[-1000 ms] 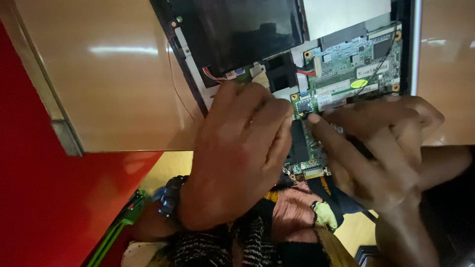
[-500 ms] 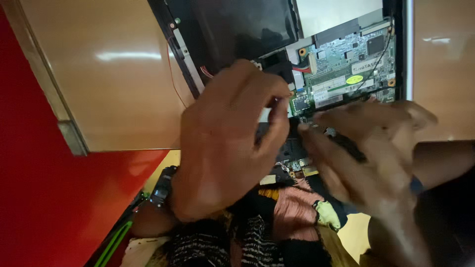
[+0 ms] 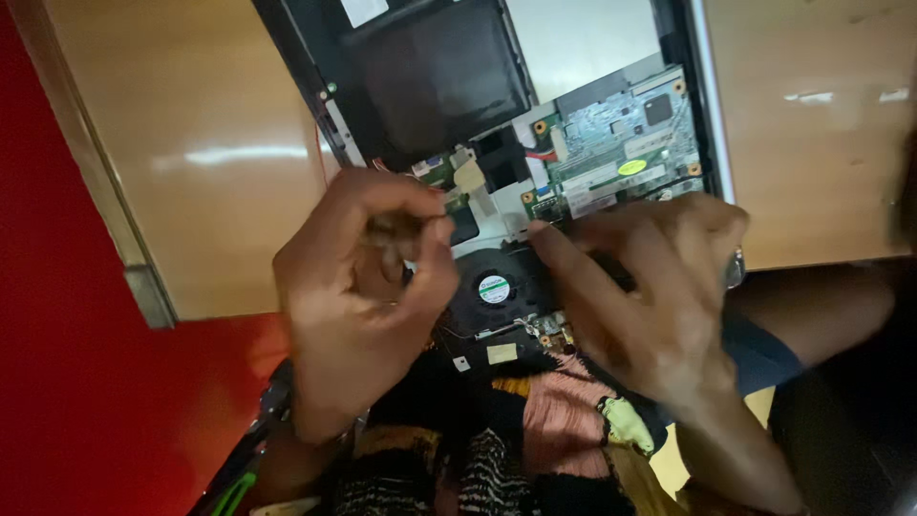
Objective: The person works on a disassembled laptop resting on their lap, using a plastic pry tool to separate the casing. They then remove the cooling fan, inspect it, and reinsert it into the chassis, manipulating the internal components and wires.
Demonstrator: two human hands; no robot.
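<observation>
Head-camera view looks straight down on an opened laptop chassis with a black frame (image 3: 315, 91) lying on a glossy tan wooden table (image 3: 191, 162). The left hand (image 3: 358, 296) is curled, thumb and fingertips pinched together on something small and dark (blurred, so I cannot tell what it is or whether it is truly gripped). Just to the right of that pinch sits the round black cooling fan with a white centre label (image 3: 494, 287), and beyond it the right hand (image 3: 650, 296) stretches its index finger to the fan's upper edge, fingers loosely spread and holding nothing that shows. Above both hands lie the green circuit board with a small yellow oval sticker (image 3: 621, 143) and a flat dark rectangular panel (image 3: 439, 81). A red and black wire pair (image 3: 543, 153) runs near the board, close above the right fingertip.

As I judge it, the risk lies in the crowding: a slip of the pinch could drop the small piece into the chassis, and a careless finger might snag the thin wires or press on the bare board.
</observation>
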